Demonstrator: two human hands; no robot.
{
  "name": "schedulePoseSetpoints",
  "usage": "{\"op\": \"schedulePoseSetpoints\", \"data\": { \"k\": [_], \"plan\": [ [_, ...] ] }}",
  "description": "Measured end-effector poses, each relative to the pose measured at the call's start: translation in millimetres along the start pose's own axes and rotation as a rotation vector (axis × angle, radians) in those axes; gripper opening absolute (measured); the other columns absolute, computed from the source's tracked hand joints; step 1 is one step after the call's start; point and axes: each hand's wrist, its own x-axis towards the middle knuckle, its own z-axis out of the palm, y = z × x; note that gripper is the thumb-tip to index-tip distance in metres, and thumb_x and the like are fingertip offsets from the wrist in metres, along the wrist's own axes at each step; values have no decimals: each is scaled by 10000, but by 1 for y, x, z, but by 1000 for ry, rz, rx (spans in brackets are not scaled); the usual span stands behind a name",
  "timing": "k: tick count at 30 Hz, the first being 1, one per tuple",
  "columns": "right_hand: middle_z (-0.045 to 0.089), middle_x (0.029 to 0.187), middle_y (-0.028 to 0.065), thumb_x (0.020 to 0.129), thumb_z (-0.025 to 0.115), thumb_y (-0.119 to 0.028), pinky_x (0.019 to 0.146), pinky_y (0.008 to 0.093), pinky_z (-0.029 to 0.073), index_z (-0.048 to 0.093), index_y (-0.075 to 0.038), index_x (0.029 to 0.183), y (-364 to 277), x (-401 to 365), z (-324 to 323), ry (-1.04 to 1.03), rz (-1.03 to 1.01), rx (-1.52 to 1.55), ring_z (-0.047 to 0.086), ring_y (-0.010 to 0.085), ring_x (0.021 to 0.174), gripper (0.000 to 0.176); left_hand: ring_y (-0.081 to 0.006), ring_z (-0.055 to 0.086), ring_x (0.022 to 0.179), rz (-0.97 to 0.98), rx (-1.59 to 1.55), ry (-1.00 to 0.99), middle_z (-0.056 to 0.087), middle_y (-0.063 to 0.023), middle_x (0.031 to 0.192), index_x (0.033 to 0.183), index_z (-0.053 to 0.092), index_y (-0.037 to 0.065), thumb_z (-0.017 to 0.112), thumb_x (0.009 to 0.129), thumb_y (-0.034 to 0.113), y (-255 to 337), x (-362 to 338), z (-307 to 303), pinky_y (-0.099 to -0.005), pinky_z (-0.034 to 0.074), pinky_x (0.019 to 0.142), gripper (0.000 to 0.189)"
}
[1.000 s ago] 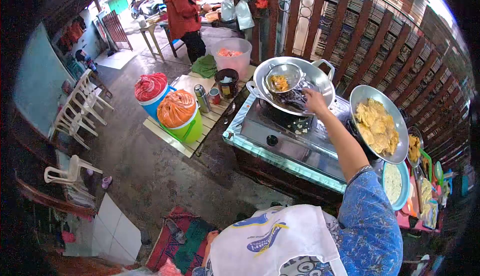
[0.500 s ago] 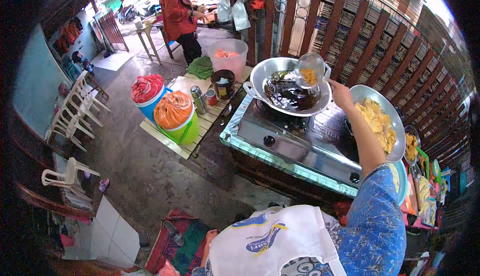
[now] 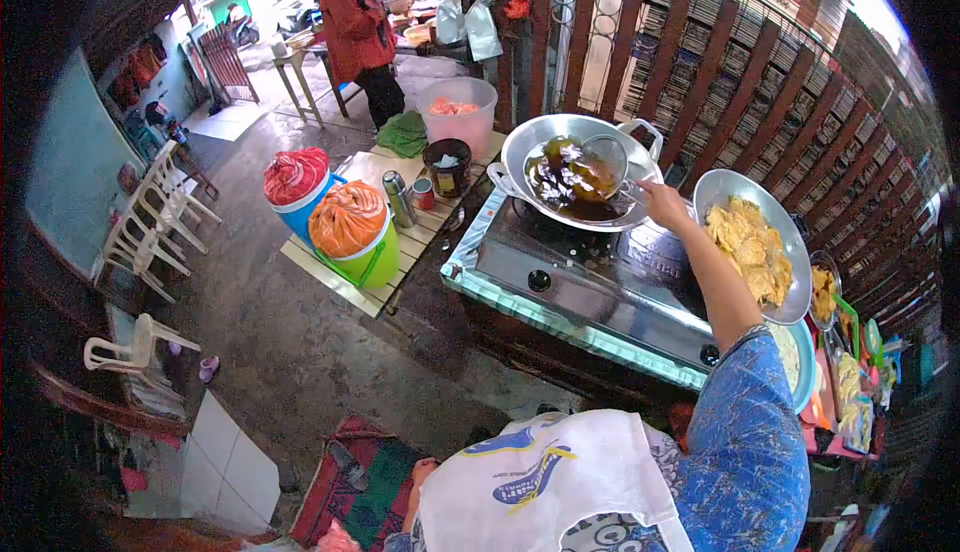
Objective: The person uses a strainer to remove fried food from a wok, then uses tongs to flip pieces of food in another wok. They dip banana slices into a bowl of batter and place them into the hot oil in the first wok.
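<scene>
My right hand (image 3: 664, 204) is closed around the handle of a wire-mesh skimmer (image 3: 606, 155). The skimmer's round head dips into dark oil (image 3: 560, 177) inside a large metal wok (image 3: 515, 142). Under the wok is a gas stove (image 3: 610, 297) with a dark top and black knobs. To the right of my right forearm, a wide metal basin (image 3: 712, 184) holds golden fried pieces (image 3: 750, 252). Down by the left side of the white apron (image 3: 590, 462), only a small part of my left hand (image 3: 424, 472) shows; its fingers cannot be made out.
Left of the stove, a low slatted table (image 3: 335, 287) carries a green bucket (image 3: 378, 262), a blue container (image 3: 293, 214), a thermos (image 3: 398, 199) and a pink tub (image 3: 458, 117). A person in red (image 3: 355, 37) stands beyond. White plastic chairs (image 3: 140, 252) line the left wall; a slatted fence (image 3: 680, 52) stands behind.
The skimmer has gone from above the wok, with golden bits in it, down into the oil. My right hand has moved slightly lower and left. The person in red has drawn their hands in.
</scene>
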Motion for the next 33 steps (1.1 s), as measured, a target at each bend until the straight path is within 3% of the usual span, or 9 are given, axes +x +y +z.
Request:
{"op": "schedulePoseSetpoints", "data": {
  "k": [5, 7, 11, 13, 18, 23, 25, 29, 33],
  "plan": [
    [580, 846, 201, 799, 422, -152, 684, 387, 443, 530, -108, 1059, -15, -3, 26, 105, -94, 225, 577, 318, 745, 285, -114, 533, 606, 109, -181, -39, 589, -39, 710, 904, 593, 36, 576, 700, 147, 15, -9, -2, -248, 436, 554, 233],
    [591, 834, 181, 794, 427, -135, 679, 351, 446, 524, -82, 1067, -42, -11, 14, 2, 32, 434, 585, 272, 726, 294, -107, 533, 600, 54, 87, -102, 596, -47, 723, 912, 593, 22, 589, 690, 159, -4, 1, -6, -243, 436, 557, 261],
    [582, 866, 156, 800, 449, -140, 579, 311, 438, 528, -79, 1072, -48, -6, 38, -93, 218, 717, 538, 170, 666, 290, -106, 540, 614, 77, -107, -165, 597, -46, 717, 920, 590, 21, 584, 679, 167, 6, -3, -8, -246, 438, 561, 282],
    [511, 580, 63, 793, 421, -77, 386, 283, 344, 519, -43, 1072, -31, 9, 70, 199, -271, 549, 451, 127, 435, 298, -129, 551, 621, 35, 43, -87, 597, -62, 718, 923, 592, 32, 577, 670, 170, -3, 2, -8, -260, 442, 574, 289],
    [421, 506, -21, 836, 415, -147, 358, 193, 265, 511, -143, 1105, -65, -13, 26, -179, 274, 1095, 369, 54, 416, 286, -159, 565, 658, -35, 168, -49, 601, -83, 736, 931, 590, 37, 569, 652, 170, 2, 4, -7, -278, 450, 613, 310],
    [461, 543, -9, 837, 412, -160, 374, 200, 301, 519, -145, 1101, -28, -6, 10, -149, 301, 1091, 403, 62, 438, 285, -164, 567, 724, -84, 57, 50, 605, -82, 791, 916, 591, 41, 556, 640, 175, 1, 0, 1, -277, 451, 639, 309],
    [553, 661, 62, 825, 433, -162, 448, 242, 384, 509, -156, 1112, -7, -4, -11, -22, 123, 461, 476, 99, 518, 297, -151, 560, 738, -52, 82, 23, 600, -77, 807, 881, 597, 52, 553, 639, 161, 0, 6, 1, -277, 448, 646, 268],
    [563, 907, 186, 800, 419, -152, 666, 413, 435, 510, -197, 1095, 25, 4, -42, 190, 51, 12, 560, 329, 790, 312, -135, 555, 685, -10, 237, 138, 599, -66, 758, 853, 602, 65, 555, 644, 153, 9, -3, 2, -268, 447, 613, 232],
    [571, 803, 207, 792, 384, -113, 649, 442, 439, 458, -222, 1143, 32, 1, -65, 175, 39, -286, 562, 358, 727, 375, -128, 544, 593, -59, 156, 75, 595, -54, 684, 845, 606, 76, 554, 657, 168, 6, 1, 1, -260, 435, 539, 215]
  ]
}}
